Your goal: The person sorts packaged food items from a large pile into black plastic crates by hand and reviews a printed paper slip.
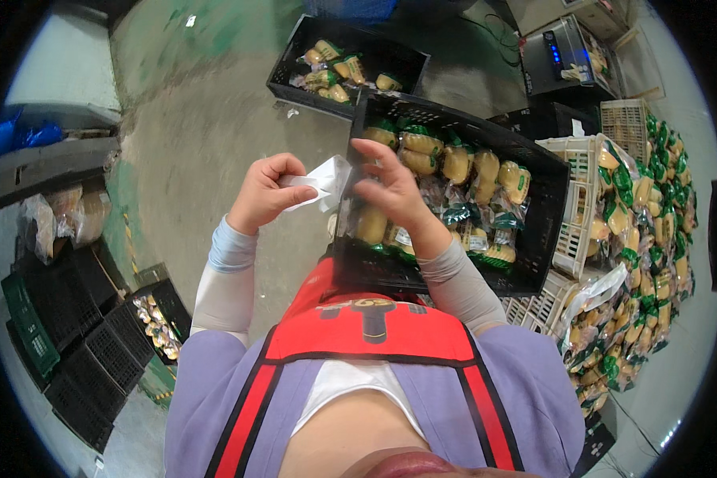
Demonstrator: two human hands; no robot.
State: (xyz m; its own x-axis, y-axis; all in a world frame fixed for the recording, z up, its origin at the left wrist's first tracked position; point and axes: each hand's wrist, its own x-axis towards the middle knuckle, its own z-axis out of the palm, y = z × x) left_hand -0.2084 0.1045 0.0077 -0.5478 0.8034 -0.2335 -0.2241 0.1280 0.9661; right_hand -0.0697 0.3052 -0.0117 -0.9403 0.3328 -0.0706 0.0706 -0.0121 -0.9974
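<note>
My left hand (275,190) grips a crumpled piece of white paper (330,179) between thumb and fingers, to the left of a black plastic crate (538,263). Over the near left part of that crate hovers my right hand (389,185), slightly blurred, its fingers apart and holding nothing. Inside the crate lie several clear bags of pale yellow potato-like produce (457,164) with green printing, laid in rows. Some of the bags bear white labels (478,242). My right hand and forearm hide part of the contents.
A second black crate (281,83) with similar bags stands behind on the floor. At right, white plastic crates (576,203) adjoin a large heap of bagged produce (639,269). A dark machine with blue lights (552,57) is farther back. Stacked black crates (89,364) stand at left.
</note>
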